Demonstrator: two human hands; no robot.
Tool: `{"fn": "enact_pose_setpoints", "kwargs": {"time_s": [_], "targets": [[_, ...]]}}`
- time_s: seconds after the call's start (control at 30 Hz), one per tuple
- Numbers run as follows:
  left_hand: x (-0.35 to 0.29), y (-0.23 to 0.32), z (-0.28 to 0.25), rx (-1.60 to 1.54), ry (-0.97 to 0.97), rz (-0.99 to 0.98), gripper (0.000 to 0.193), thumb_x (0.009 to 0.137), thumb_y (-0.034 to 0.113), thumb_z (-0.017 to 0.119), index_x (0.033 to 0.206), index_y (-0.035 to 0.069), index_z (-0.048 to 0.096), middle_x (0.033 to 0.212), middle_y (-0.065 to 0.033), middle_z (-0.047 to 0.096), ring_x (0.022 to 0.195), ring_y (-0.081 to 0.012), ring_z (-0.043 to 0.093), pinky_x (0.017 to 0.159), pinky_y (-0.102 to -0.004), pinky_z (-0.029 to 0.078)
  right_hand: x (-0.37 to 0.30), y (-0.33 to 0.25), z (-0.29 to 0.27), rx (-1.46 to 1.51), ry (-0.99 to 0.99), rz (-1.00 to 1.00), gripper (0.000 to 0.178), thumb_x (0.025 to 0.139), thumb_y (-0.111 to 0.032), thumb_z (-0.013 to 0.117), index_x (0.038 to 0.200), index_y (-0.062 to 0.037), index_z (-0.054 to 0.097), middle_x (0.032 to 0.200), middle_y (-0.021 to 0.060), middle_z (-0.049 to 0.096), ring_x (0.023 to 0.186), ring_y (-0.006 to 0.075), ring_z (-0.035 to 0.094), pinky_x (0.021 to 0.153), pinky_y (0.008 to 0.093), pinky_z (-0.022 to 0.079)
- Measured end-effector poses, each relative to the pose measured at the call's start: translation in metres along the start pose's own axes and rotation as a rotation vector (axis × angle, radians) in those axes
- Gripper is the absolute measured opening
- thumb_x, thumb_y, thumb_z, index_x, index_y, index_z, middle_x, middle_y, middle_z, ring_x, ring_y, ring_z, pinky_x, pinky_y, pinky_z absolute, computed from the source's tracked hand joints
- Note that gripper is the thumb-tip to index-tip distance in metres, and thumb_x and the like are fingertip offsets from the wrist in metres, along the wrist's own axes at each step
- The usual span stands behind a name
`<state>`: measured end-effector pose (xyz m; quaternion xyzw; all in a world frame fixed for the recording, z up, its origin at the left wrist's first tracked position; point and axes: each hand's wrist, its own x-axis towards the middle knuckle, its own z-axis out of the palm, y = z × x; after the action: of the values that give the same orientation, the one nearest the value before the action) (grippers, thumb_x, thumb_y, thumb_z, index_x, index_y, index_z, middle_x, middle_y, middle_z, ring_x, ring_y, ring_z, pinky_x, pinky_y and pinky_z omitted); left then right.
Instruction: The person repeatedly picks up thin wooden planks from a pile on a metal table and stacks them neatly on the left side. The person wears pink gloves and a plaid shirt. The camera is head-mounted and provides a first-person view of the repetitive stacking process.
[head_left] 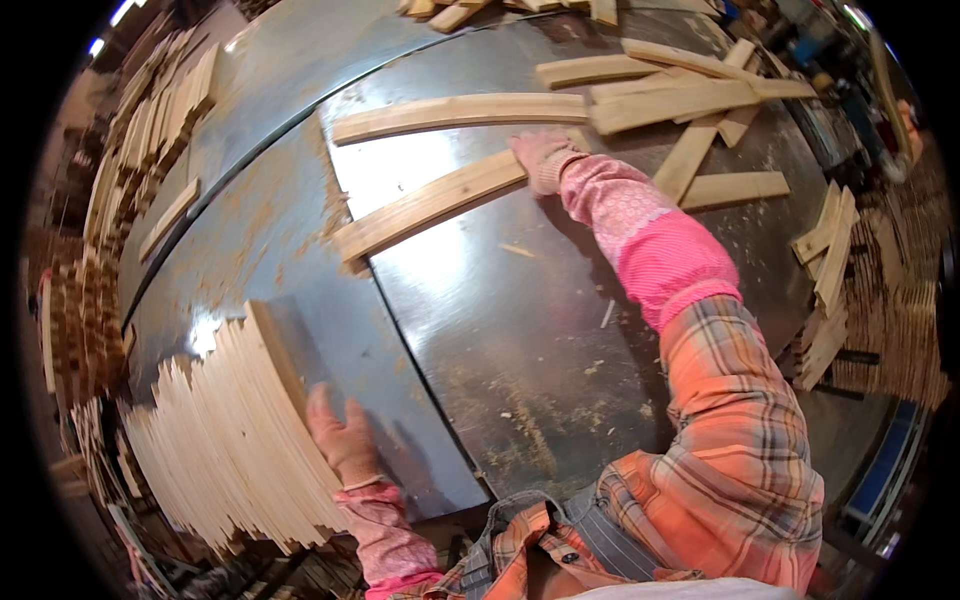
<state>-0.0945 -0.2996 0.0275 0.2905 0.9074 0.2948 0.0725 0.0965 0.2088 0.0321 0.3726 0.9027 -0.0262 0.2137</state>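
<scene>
Right hand point(545, 160) holds one board point(435, 207); my left hand point(345, 445), fingers spread, is beside the row point(230, 430), which careless board swing could topple.

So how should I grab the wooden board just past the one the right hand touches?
Probably grip the wooden board by its left end, coming from the left, across its narrow width: it's long and slim, and that end lies free, while its right end sits by the piled boards.

The head camera (fisheye) looks down at the tabletop point(540, 340)
</scene>
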Motion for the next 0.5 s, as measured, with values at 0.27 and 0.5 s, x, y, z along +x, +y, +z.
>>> {"fn": "enact_pose_setpoints", "kwargs": {"time_s": [0.27, 0.5], "targets": [[0.025, 0.156, 0.159, -1.289, -0.488, -0.59, 0.04, 0.098, 0.013, 0.072, 0.133, 0.0, 0.058, 0.11, -0.0089, 0.069, 0.087, -0.0156, 0.068, 0.072, -0.0297, 0.057, -0.099, -0.042, 0.021, 0.437, -0.46, -0.466, 0.051, 0.075, -0.048, 0.081, 0.099, -0.0024, 0.081, 0.096, 0.0215, 0.076, 0.092, 0.0366, 0.074, 0.084, 0.047, 0.058], [0.033, 0.173, 0.191, -0.745, -0.202, -0.515, 0.042, 0.089, 0.001, 0.068, 0.129, -0.001, 0.056, 0.101, -0.0073, 0.068, 0.081, -0.0171, 0.067, 0.069, -0.0302, 0.057, 0.02, 0.049, -0.048, 0.302, 0.298, -0.092, 0.088, 0.077, -0.05, 0.086, 0.144, -0.0055, 0.05, 0.134, 0.0192, 0.064, 0.128, 0.0331, 0.06, 0.103, 0.0477, 0.048]]}}
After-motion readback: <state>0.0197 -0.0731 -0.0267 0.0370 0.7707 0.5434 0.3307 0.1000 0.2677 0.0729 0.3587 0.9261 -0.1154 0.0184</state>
